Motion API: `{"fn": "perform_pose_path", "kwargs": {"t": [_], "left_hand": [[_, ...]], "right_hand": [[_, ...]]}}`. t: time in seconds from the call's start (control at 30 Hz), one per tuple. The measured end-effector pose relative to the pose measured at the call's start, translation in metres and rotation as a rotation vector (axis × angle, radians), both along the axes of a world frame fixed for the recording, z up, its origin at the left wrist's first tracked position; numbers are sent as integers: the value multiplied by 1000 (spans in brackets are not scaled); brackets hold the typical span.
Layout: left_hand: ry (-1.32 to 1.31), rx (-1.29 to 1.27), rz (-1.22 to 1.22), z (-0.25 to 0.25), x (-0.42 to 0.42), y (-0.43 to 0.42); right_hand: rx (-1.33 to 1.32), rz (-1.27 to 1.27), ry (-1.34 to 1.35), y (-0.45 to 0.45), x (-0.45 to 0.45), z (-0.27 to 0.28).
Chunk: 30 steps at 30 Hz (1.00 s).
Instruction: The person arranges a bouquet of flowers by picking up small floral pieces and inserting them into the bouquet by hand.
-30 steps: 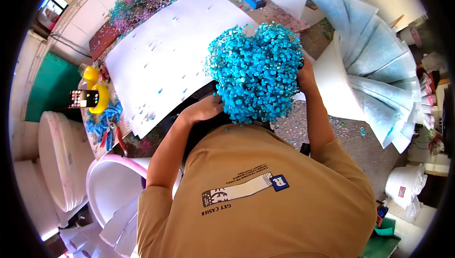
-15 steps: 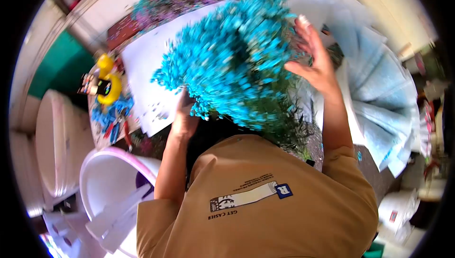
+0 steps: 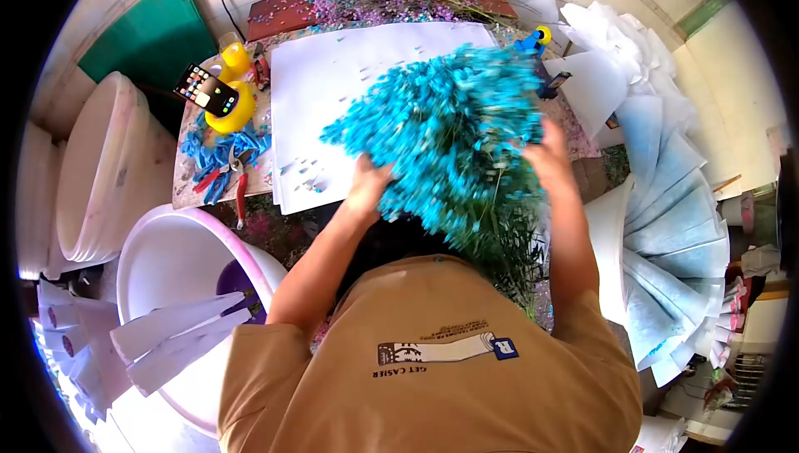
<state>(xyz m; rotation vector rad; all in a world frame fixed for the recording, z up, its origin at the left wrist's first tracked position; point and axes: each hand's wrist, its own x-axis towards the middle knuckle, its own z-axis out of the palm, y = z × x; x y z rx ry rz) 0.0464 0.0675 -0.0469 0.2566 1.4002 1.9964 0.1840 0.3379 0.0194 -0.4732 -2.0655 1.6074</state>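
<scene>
Head: bouquet [image 3: 449, 133] between left hand [image 3: 369, 188] and right hand [image 3: 550, 158]

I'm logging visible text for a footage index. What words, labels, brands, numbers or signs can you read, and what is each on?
"GET CASIER": brown shirt, upside down in this view.
"R", apparently: blue box printed on it.
Small lines on the same shirt: too small to read.
Phone screen: nothing legible.

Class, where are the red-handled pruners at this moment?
In the head view, the red-handled pruners lie on the left side of the table, beside blue strips, below the yellow phone holder.
</scene>
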Motion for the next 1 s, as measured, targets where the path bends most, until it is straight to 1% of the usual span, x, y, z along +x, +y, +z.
{"fn": "perform_pose_path", "kwargs": {"t": [0.03, 0.07, 0.1, 0.13, 0.17, 0.2, 0.23, 0.3, 0.33, 0.37, 0.4, 0.43, 0.47, 0.5, 0.57, 0.6, 0.63, 0.67, 0.7, 0.73, 0.77, 0.83, 0.87, 0.9, 0.93, 0.97, 1.0], "left_hand": [[50, 212, -32, 6, 3, -14], [-136, 339, -88, 0, -3, -20], [-331, 453, -145, -17, -9, -28], [-204, 494, -312, -91, -33, -31], [-265, 429, -217, -54, -11, -20], [-136, 464, -117, -29, 3, -8], [-26, 491, -17, -21, 18, -6], [-172, 499, -209, -61, 4, -23], [-237, 485, -137, -56, 1, -30], [-310, 422, -44, -52, -1, -29], [-380, 361, 52, -48, -3, -28], [-295, 281, 95, -20, 11, -21], [-215, 142, 67, -45, 9, -27], [-261, 83, 59, -43, 4, -33], [-357, -30, 42, -38, -5, -46], [-297, -49, 55, -36, -10, -53], [-232, -63, 70, -29, -17, -61], [-245, -40, 108, -25, -19, -66], [-153, -14, 174, 2, -17, -70], [121, -79, 296, 3, -20, -72], [402, -134, 411, 5, -23, -72], [773, -150, 534, 61, -7, -56], [935, -47, 513, 78, 1, -46], [1031, 7, 405, 98, 19, -34], [1091, -34, 147, 116, 34, -21], [1142, -73, -113, 133, 49, -8], [1057, -79, -256, 145, 63, 11]], "right_hand": [[6, -78, 61, 5, 15, 23], [-116, -103, 75, 13, 23, 44], [-247, -131, 84, 15, 32, 52], [-267, -144, 63, 6, 40, 41], [-177, -68, 13, -4, 37, 32], [-69, 8, -11, -9, 25, 31], [396, 143, -44, -17, 19, 42], [294, -200, -63, 4, 21, 43], [-198, -98, 77, 24, 13, 51], [-223, -182, 103, 29, 15, 49], [-113, -102, 93, 21, 9, 45], [-1, -23, 79, 17, 3, 37], [20, 58, -66, 16, 2, 22], [32, -2, -154, 21, -3, 13], [-180, -35, 1, 62, -19, -10], [-204, -111, 31, 64, -20, -9], [-196, -108, 50, 66, -25, -6], [-184, -101, 74, 65, -28, -9], [-184, -101, 83, 59, -23, -17], [-139, -111, -9, 59, -20, -17], [-180, -54, -53, 68, -21, -25], [-159, -70, -32, 64, -23, -29], [-159, -76, -27, 59, -23, -26], [-75, -81, -4, 51, -23, -21], [9, -82, 18, 46, -21, -17], [12, -79, 21, 43, -19, -15], [-18, -19, 35, 40, -18, -13]]}}
